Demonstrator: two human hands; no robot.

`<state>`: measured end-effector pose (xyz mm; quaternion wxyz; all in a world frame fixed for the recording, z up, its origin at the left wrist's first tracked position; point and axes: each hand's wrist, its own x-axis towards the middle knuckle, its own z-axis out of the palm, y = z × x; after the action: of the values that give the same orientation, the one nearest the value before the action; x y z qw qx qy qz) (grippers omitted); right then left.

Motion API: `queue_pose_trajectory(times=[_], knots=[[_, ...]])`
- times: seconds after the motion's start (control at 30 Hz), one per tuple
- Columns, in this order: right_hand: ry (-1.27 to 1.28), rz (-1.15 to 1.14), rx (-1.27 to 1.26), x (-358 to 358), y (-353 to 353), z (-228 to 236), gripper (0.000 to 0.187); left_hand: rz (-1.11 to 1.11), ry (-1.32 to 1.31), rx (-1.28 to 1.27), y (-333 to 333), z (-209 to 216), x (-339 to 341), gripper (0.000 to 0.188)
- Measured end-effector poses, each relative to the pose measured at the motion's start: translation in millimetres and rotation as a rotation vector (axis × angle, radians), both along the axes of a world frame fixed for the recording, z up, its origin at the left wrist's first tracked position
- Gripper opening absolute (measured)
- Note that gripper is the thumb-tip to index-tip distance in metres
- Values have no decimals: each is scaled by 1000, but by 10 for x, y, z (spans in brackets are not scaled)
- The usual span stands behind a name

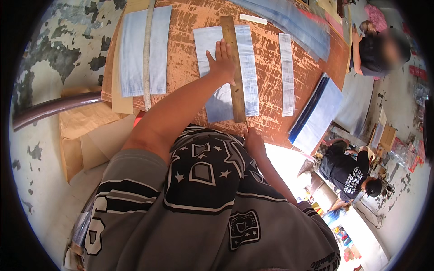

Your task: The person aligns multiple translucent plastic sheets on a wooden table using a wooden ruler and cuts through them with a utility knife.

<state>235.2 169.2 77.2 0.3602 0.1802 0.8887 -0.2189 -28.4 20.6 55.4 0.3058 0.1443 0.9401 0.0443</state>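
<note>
A rectangular piece of light blue denim (248, 58) lies flat on the worn brown table. Lengthwise across it runs a brown wooden ruler (237, 99), its near end by the table's front edge. My left hand (221, 63) lies flat, fingers spread, pressing on the denim and the ruler's left edge. Just beyond the ruler's near end, my right hand (254, 142) is closed at the table edge. A thin tip seems to stick out from its fingers, too small to name. To the right lies a narrow pale denim strip (286, 74).
At the left, another denim piece (131, 54) rests under a long pale ruler (146, 49). A folded denim stack (318, 113) sits at the table's right edge. More denim (289, 25) and a white bar (253, 19) lie at the far side. Two people (348, 169) are at the right.
</note>
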Motion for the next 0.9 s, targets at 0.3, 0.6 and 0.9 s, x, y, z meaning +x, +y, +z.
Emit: queue_pose_trajectory(times=[0.3, 0.6, 0.9], knots=[[93, -83, -26, -30, 43, 174, 36, 15, 53, 69, 12, -78, -88, 148], [636, -303, -129, -285, 349, -10, 32, 14, 37, 95, 15, -153, 28, 151], [911, -227, 281, -1165, 660, -528, 29, -76, -15, 35, -19, -133, -105, 156]])
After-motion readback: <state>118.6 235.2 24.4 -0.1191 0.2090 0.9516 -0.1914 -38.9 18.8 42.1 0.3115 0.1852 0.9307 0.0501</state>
